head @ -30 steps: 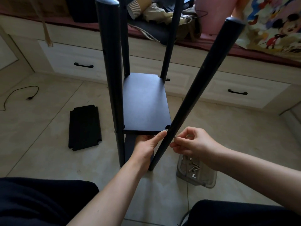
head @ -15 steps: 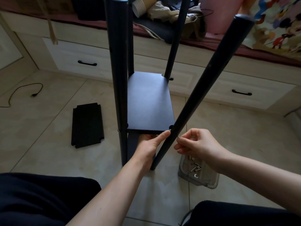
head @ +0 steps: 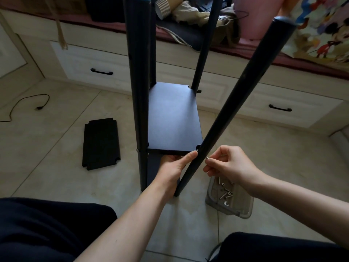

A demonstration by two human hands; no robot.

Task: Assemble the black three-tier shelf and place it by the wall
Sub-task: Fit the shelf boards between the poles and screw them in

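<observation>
While the half-built black shelf frame (head: 172, 118) stands on the tiled floor (head: 56, 176) in front of the drawer unit (head: 98, 67), the left hand (head: 172, 169) reaches under the near edge of its shelf board, fingers curled beneath and the thumb laid along the edge up to the leaning right front pole (head: 234, 103). That pole tilts away from the board, its foot on the floor beside the left wrist. The right hand (head: 229, 165) pinches a small metal screw (head: 207, 158) between thumb and forefinger, its tip just beside the pole, close to the notched corner of the board. The left front pole (head: 138, 87) and the two rear poles stand upright at the other corners. A spare shelf board (head: 101, 143) lies flat on the floor to the left, well apart from the frame. A clear plastic tray (head: 229, 201) holding screws sits on the floor below the right hand
</observation>
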